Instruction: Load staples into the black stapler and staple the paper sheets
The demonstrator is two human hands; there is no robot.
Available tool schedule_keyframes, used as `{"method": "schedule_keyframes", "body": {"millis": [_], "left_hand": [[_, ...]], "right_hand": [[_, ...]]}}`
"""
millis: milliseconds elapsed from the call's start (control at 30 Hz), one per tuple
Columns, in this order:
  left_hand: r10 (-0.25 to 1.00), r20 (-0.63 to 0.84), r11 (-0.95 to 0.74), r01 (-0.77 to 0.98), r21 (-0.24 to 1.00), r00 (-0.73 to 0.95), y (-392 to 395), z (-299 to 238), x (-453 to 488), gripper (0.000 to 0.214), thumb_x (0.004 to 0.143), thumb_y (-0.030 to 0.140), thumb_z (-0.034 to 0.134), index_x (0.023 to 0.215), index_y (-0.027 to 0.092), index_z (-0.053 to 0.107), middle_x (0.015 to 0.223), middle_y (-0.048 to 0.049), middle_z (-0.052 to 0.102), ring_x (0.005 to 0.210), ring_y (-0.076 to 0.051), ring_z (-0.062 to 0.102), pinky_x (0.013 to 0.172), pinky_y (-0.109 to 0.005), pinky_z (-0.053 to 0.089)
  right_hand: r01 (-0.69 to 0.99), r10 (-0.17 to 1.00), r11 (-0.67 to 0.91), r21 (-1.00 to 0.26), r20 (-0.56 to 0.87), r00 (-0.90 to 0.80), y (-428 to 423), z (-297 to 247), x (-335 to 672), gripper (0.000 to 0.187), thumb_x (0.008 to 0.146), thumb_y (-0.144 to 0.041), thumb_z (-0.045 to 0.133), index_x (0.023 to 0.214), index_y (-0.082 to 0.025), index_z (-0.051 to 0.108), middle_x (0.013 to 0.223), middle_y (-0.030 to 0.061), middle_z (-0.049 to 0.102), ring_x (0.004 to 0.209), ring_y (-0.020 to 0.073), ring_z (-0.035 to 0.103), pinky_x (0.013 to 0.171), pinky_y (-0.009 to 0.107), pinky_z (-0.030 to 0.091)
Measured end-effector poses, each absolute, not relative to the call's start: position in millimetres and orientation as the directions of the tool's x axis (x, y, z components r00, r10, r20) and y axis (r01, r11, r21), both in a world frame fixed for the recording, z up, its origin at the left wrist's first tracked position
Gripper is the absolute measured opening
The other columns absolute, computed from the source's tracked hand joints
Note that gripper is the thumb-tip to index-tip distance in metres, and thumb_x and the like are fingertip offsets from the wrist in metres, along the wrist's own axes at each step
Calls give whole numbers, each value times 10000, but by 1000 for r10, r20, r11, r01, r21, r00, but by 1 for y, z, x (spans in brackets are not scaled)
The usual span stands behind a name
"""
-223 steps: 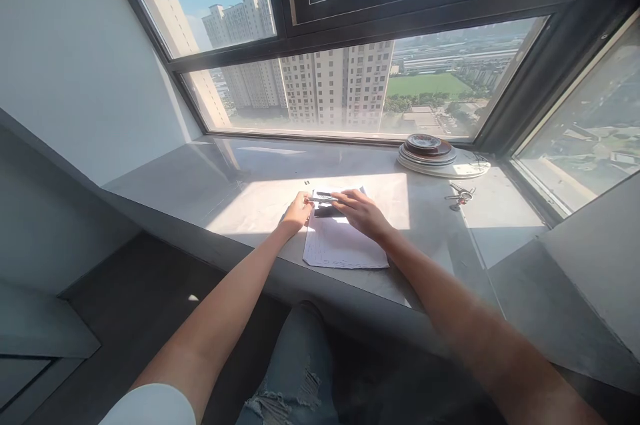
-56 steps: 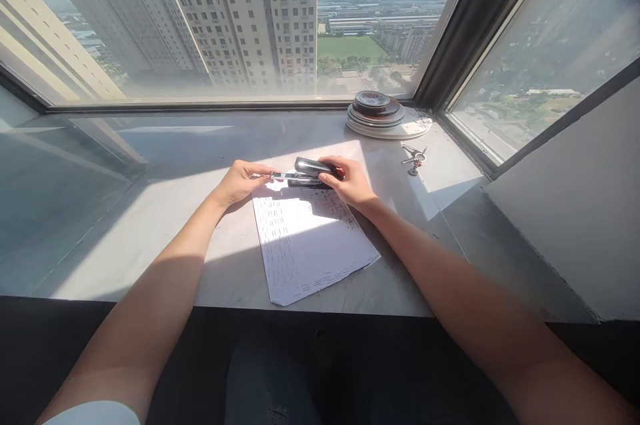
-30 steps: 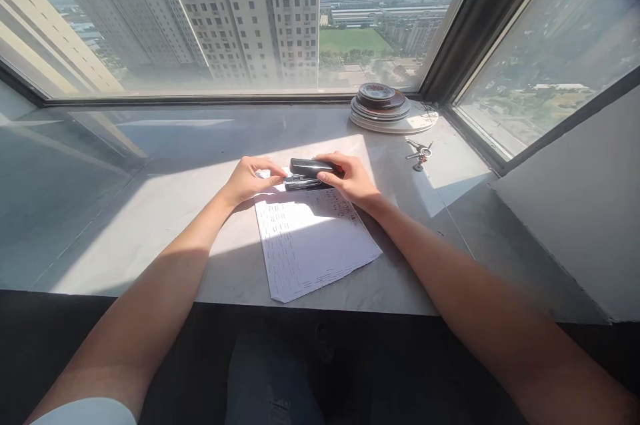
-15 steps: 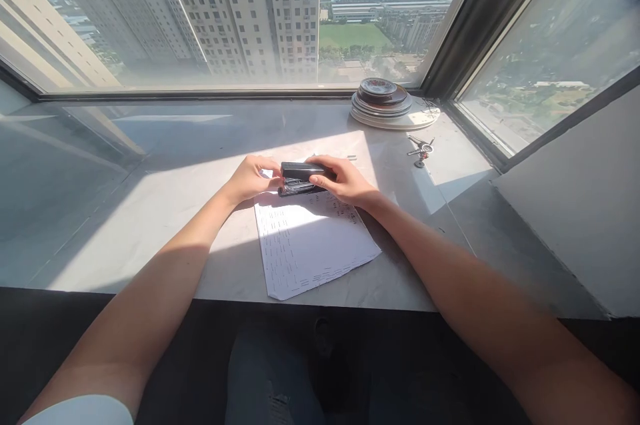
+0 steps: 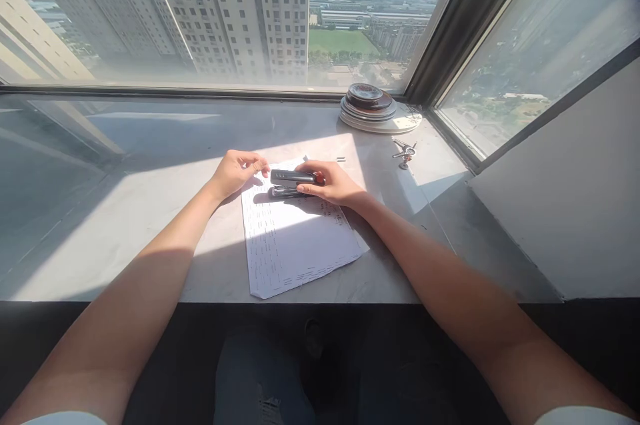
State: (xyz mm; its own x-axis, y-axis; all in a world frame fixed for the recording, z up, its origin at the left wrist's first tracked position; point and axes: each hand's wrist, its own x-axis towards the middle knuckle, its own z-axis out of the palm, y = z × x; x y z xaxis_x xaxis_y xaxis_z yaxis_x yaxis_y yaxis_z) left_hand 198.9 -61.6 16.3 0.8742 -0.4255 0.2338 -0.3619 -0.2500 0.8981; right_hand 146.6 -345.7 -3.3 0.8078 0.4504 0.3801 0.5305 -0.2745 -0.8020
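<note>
With fingers of the right hand [image 5: 333,183] wrapped around its rear, steady the stapler [image 5: 286,177] over the upper part of the paper [image 5: 305,245] on the counter [image 5: 215,281]. Hold the left hand [image 5: 234,173], fingertips drawn together, clear of the parted halves; impossible to tell whether pinching anything.

Window [image 5: 215,18]: strong daylight source; pale haze veils the lower glass.
Windowsill [image 5: 155,205]: a bright sun patch crosses the middle; back left and front right corners lie in grey shade.
Paper [image 5: 295,248]: upper half glaring white, lower half shaded, marks [image 5: 263,245] too soft to read.
Stapler [image 5: 290,177]: glossy highlights, shadow on the paper.
Floor [image 5: 395,371]: nearly black.
View edges: arms [image 5: 155,271] stretched toward the lower corners, upper right corner darkened.
</note>
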Motion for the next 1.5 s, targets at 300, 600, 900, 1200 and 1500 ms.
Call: {"method": "schedule_keyframes", "body": {"millis": [300, 600, 900, 1200, 1500], "left_hand": [[-433, 204, -183, -307, 934, 878, -63, 13, 201, 376, 902, 493, 757, 765, 147, 813, 786, -113, 728, 712, -188, 678, 565, -293, 598], [-457, 206, -190, -321, 928, 865, -60, 13, 203, 338, 903, 438, 718, 790, 139, 829, 783, -116, 738, 743, -195, 671, 593, -294, 598], [-461, 205, -157, -307, 939, 863, -62, 15, 201, 332, 898, 413, 707, 733, 150, 824, 724, -114, 716, 717, -195, 668, 578, -294, 585], [-499, 195, -213, -338, 917, 844, -64, 20, 195, 309, 873, 400, 709, 731, 153, 828, 750, -113, 740, 711, -183, 657, 637, -298, 597], [-519, 170, -297, -363, 883, 838, -67, 26, 192, 289, 873, 368, 703, 699, 157, 795, 736, -106, 753, 686, -190, 684, 657, -302, 566]], "right_hand": [[528, 459, -301, -794, 364, 810, -348, -4, 148, 360, 918, -426, 783, 1163, -163, 754, 1075, 73, 733, 866, 191, 607, 748, 308, 458], [525, 480, -273, -806, 359, 800, -349, 0, 146, 431, 913, -484, 792, 1204, -171, 731, 1127, 84, 738, 954, 219, 636, 783, 319, 474], [385, 534, -233, -893, 213, 818, -399, 34, 131, 395, 892, -533, 861, 819, -156, 770, 707, 25, 667, 641, 141, 557, 590, 282, 431], [278, 779, -409, -869, -173, 603, -424, 34, 137, 371, 842, -471, 909, 1032, -155, 870, 948, 91, 825, 830, 194, 746, 758, 284, 561], [333, 815, -440, -834, -215, 538, -418, 31, 139, 214, 874, -366, 862, 977, -179, 877, 950, 55, 827, 880, 191, 750, 819, 283, 561]]}}
